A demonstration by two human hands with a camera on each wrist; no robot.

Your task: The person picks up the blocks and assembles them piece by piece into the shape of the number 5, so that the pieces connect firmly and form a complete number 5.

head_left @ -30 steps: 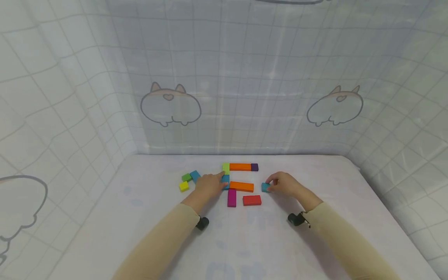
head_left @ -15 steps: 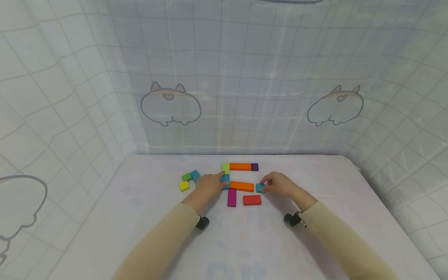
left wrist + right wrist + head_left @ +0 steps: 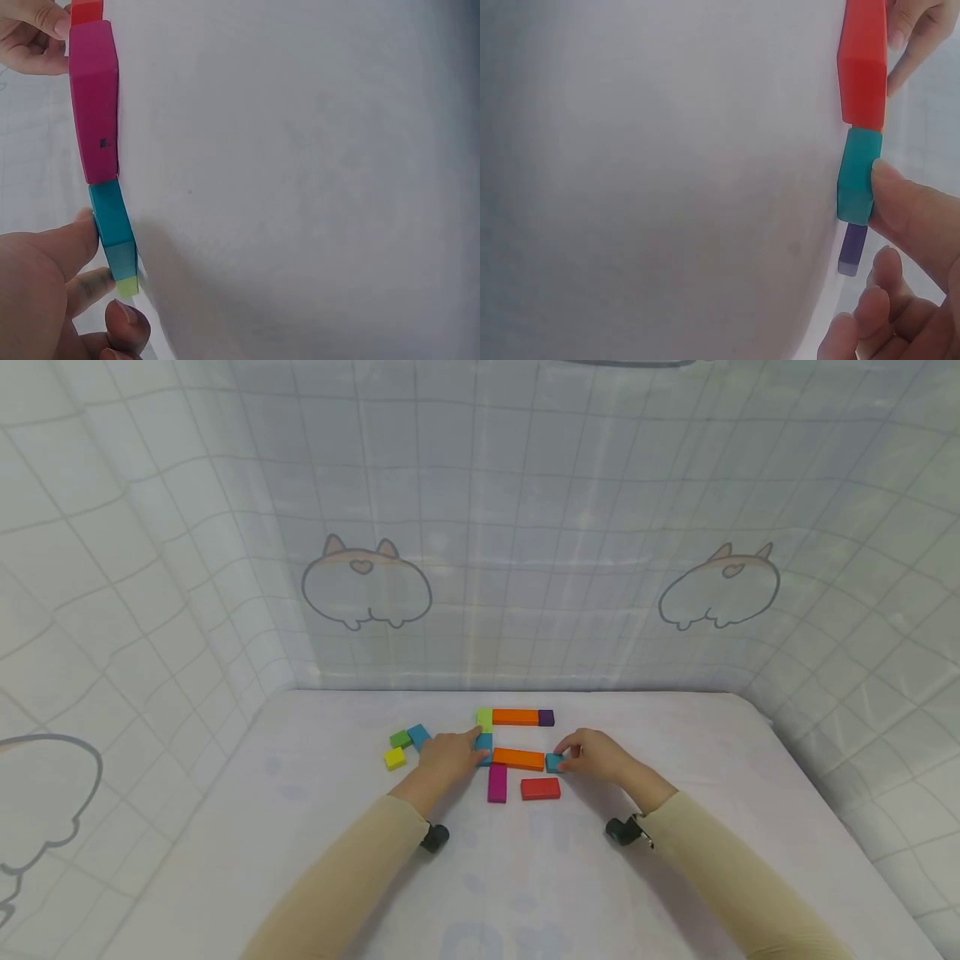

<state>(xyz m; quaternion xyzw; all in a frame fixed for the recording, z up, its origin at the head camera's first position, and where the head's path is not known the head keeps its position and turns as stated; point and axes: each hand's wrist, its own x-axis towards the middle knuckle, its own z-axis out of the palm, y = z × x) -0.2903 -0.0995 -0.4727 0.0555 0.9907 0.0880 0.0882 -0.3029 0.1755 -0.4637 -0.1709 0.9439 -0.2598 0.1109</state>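
Observation:
A small teal block [image 3: 552,764] is pinched between the thumb and fingers of my right hand [image 3: 597,753], low on the white table. It lies at the right end of an orange block [image 3: 517,759], with hardly any gap visible. My left hand [image 3: 444,757] rests on the left side of the arrangement. Its straight index finger touches a lime block [image 3: 484,717], and its thumb touches a blue block [image 3: 485,742]. In the right wrist view, the thumb presses the teal block's side [image 3: 861,161]. Below the blue block stands a magenta block [image 3: 497,783].
A red block [image 3: 540,789] lies in front of the orange one. Farther back, another orange block [image 3: 515,717] meets a purple block [image 3: 546,718]. Left of my left hand lie a green block [image 3: 401,739], a yellow block [image 3: 394,759] and a second blue block [image 3: 417,735].
My right hand has slid the teal block left across the table, up to the orange block's right end. The left hand and the other blocks have stayed in place.

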